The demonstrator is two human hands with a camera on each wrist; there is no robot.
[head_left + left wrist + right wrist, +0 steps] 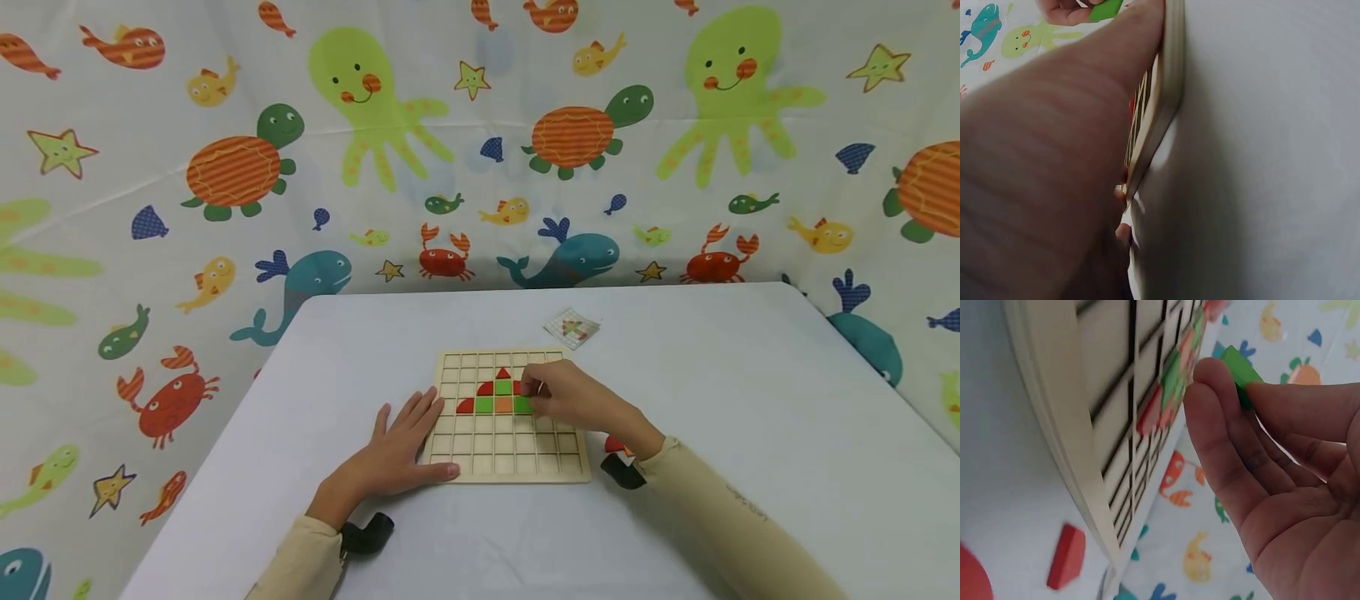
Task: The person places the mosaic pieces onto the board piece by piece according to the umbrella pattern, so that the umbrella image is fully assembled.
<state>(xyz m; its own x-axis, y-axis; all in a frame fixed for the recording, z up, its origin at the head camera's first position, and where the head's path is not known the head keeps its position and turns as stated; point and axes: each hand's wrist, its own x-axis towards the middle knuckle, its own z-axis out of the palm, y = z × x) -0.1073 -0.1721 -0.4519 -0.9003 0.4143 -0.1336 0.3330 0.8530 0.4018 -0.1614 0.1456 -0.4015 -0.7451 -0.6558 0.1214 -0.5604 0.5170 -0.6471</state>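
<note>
A wooden grid board (487, 467) lies on the table with red, green and orange pieces in its upper middle cells. A red triangle (502, 373) tops the group, above a green square (503, 387); an orange square (504, 405) sits lower down. My left hand (397, 454) rests at the board's left edge, fingers spread and thumb over the front corner. Over the right part of the pieces, my right hand (566, 392) pinches a green block (1242, 375) between thumb and fingertips. That hand covers some of the cells behind it.
A small printed card (572, 327) with a coloured grid pattern lies beyond the board. Loose red pieces (1066, 556) lie on the table right of the board, partly behind my right wrist. A white cloth with sea animals (465, 183) hangs behind the table.
</note>
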